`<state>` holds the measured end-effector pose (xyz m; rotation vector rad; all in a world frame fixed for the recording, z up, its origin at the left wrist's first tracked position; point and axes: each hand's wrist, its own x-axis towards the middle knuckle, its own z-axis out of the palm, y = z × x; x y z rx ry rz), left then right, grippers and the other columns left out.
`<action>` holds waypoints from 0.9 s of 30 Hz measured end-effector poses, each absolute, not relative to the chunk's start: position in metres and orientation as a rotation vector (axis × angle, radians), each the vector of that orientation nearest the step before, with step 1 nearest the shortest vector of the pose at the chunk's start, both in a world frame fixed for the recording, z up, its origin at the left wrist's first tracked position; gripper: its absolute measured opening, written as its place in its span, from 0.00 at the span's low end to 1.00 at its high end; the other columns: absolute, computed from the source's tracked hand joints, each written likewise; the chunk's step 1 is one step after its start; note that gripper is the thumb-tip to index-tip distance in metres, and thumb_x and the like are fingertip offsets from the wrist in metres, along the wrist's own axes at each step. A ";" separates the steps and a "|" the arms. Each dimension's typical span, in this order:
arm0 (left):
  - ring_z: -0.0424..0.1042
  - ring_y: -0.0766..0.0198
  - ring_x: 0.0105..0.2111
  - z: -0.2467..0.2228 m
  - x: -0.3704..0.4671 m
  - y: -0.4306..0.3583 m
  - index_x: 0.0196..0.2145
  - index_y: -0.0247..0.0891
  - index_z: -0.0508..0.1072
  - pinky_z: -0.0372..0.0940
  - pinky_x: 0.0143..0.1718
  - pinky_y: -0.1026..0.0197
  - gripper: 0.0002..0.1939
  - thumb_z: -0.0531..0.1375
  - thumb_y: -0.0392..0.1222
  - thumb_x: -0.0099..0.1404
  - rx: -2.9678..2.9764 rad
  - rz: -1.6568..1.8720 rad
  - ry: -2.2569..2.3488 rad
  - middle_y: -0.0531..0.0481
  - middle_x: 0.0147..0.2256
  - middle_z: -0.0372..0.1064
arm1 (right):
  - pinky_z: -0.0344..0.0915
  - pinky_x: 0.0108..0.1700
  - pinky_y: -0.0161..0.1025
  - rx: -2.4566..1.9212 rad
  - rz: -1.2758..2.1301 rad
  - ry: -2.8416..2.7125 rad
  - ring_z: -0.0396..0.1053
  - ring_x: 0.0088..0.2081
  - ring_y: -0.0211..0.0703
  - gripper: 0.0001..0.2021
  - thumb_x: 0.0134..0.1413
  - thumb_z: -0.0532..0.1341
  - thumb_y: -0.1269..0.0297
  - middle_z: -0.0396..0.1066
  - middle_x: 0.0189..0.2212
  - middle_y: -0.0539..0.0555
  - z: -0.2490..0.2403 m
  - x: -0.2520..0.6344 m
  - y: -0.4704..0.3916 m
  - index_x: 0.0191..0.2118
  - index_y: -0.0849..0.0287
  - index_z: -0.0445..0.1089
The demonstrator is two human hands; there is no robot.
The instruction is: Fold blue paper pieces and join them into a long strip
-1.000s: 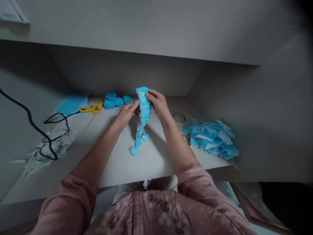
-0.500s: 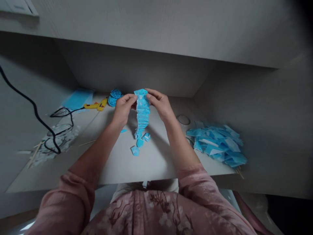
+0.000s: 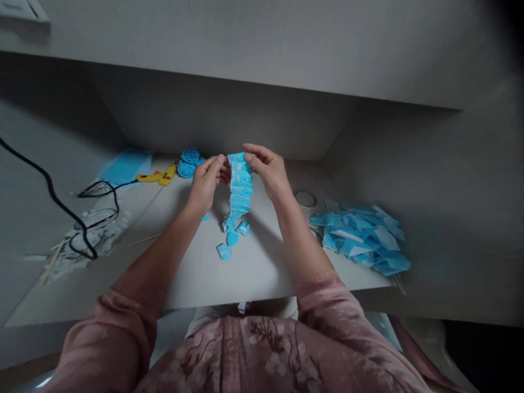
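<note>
Grey walls [image 3: 229,114] enclose our pale desk [image 3: 196,284]. Over its middle we have one pleated blue strip [image 3: 240,191], long axis running down towards us, tail bending left. Our right hand [image 3: 273,173] pinches its upper corner; our left hand [image 3: 205,183] curls beside the opposite edge, but we cannot tell its hold. Three small blue pieces [image 3: 224,251] lie near the tail. Two rosettes [image 3: 190,156], a third half-hidden behind that hand, sit by one yellow glue gun [image 3: 164,176]; one blue heap [image 3: 364,237] lies right.

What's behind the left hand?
Beyond the left hand, blue rosettes show, one partly hidden by it. Anything the hand fully covers can't be seen.
</note>
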<state>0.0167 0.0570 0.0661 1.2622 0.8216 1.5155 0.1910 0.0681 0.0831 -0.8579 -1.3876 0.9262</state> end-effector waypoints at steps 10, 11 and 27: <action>0.68 0.67 0.24 0.070 0.014 0.057 0.30 0.40 0.75 0.63 0.28 0.64 0.11 0.70 0.45 0.67 1.278 1.559 0.815 0.54 0.23 0.69 | 0.77 0.48 0.42 -0.851 0.923 -1.443 0.77 0.47 0.45 0.23 0.62 0.70 0.38 0.82 0.43 0.52 0.085 0.190 0.064 0.52 0.50 0.84; 0.68 0.67 0.24 0.070 0.015 0.056 0.30 0.40 0.75 0.63 0.28 0.64 0.11 0.70 0.44 0.67 1.283 1.556 0.815 0.54 0.23 0.69 | 0.77 0.51 0.43 -0.841 0.916 -1.449 0.77 0.49 0.46 0.23 0.61 0.70 0.38 0.82 0.45 0.52 0.086 0.189 0.064 0.52 0.50 0.84; 0.70 0.67 0.25 0.070 0.017 0.052 0.30 0.40 0.74 0.64 0.27 0.65 0.22 0.71 0.59 0.70 1.332 1.482 0.739 0.52 0.25 0.71 | 0.78 0.52 0.47 -0.839 0.897 -1.533 0.77 0.51 0.49 0.26 0.62 0.72 0.45 0.78 0.43 0.53 0.082 0.188 0.067 0.61 0.50 0.78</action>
